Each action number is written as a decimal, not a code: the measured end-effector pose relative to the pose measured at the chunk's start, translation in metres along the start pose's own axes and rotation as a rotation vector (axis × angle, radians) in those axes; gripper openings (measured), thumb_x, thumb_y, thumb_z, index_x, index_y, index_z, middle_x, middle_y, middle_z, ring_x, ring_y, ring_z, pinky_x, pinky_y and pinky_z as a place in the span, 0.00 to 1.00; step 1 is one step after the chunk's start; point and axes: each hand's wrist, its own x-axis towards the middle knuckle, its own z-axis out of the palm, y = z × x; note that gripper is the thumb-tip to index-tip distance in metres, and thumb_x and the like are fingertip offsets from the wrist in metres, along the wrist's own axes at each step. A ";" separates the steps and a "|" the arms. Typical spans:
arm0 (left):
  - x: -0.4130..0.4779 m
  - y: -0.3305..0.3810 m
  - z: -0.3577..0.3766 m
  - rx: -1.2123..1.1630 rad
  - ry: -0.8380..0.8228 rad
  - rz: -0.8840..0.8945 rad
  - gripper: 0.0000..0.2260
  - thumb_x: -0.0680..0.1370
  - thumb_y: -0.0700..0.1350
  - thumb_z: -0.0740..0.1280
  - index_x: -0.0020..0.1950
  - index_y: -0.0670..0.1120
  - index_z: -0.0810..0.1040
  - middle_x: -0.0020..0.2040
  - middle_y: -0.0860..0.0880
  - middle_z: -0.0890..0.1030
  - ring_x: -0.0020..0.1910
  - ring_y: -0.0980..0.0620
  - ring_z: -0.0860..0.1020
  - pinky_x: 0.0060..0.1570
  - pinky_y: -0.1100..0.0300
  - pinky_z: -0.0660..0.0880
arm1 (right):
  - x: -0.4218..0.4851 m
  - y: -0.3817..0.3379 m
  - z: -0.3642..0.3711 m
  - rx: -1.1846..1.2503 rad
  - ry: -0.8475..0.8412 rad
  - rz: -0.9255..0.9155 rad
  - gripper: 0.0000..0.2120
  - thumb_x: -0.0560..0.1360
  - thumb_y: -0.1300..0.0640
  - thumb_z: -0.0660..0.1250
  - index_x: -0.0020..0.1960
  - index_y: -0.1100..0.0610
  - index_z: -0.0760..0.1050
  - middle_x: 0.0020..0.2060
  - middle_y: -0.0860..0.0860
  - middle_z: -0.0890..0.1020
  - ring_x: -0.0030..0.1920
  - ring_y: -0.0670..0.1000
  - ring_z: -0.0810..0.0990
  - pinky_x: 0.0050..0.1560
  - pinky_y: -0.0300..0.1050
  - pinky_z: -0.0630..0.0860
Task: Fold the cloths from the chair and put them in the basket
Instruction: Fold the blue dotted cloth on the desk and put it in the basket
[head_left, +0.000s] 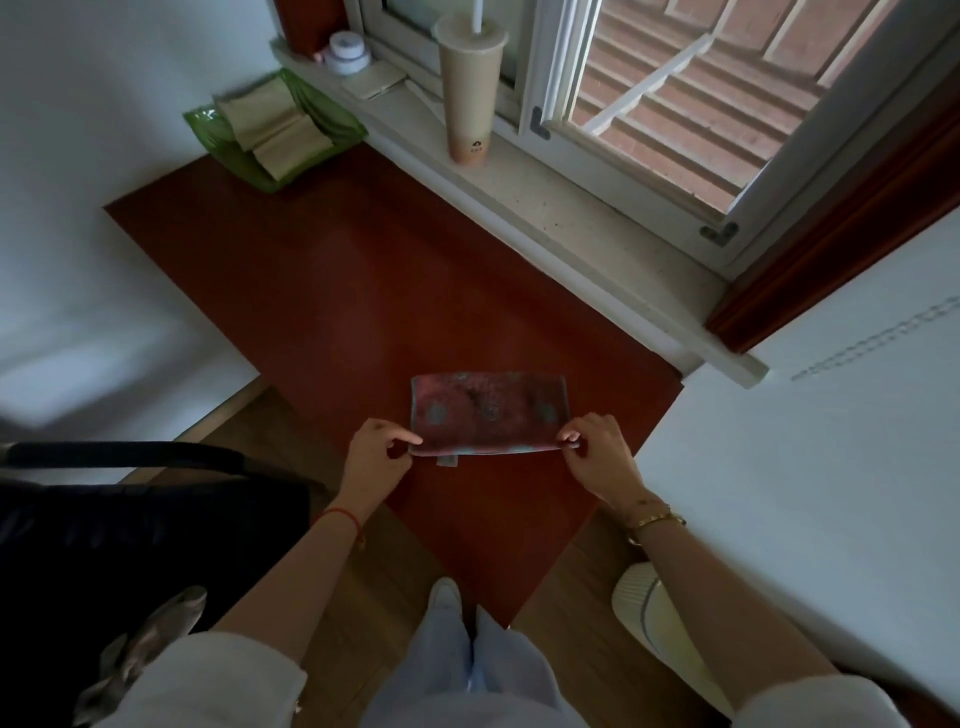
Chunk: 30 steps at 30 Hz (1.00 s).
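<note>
A reddish cloth with teal spots (488, 413) lies folded into a flat band on the dark red table (337, 291). My left hand (376, 452) pinches its near left corner. My right hand (597, 452) pinches its near right corner. A green basket (208, 127) sits at the table's far left corner with folded beige cloths (275, 124) inside. At the lower left is a dark chair (130, 519) with a greyish cloth (140, 644) lying on its seat.
A tall drink cup with a straw (470, 88) stands on the windowsill (571, 218), near a small jar (347, 52). White walls flank the table on both sides. My legs and a white slipper (644, 603) are on the wooden floor below.
</note>
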 end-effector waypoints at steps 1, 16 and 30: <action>-0.001 0.002 0.003 -0.008 0.001 -0.033 0.12 0.74 0.35 0.70 0.52 0.49 0.83 0.57 0.48 0.79 0.52 0.52 0.77 0.49 0.64 0.72 | 0.003 -0.003 -0.002 0.006 0.009 -0.001 0.07 0.73 0.61 0.66 0.49 0.54 0.80 0.47 0.49 0.80 0.52 0.50 0.72 0.50 0.40 0.67; 0.022 0.033 0.026 -0.344 0.151 -0.621 0.23 0.72 0.43 0.74 0.66 0.40 0.76 0.62 0.42 0.81 0.61 0.46 0.79 0.46 0.65 0.69 | 0.130 -0.131 0.045 -0.032 -0.298 -0.243 0.14 0.78 0.55 0.65 0.61 0.57 0.78 0.59 0.54 0.81 0.62 0.57 0.73 0.65 0.52 0.69; 0.020 0.044 -0.006 -0.431 0.043 -0.294 0.12 0.70 0.41 0.74 0.53 0.49 0.83 0.43 0.60 0.81 0.43 0.61 0.79 0.38 0.76 0.69 | 0.119 -0.142 0.011 0.303 -0.219 -0.038 0.09 0.74 0.59 0.66 0.54 0.58 0.79 0.51 0.55 0.78 0.53 0.55 0.78 0.54 0.48 0.74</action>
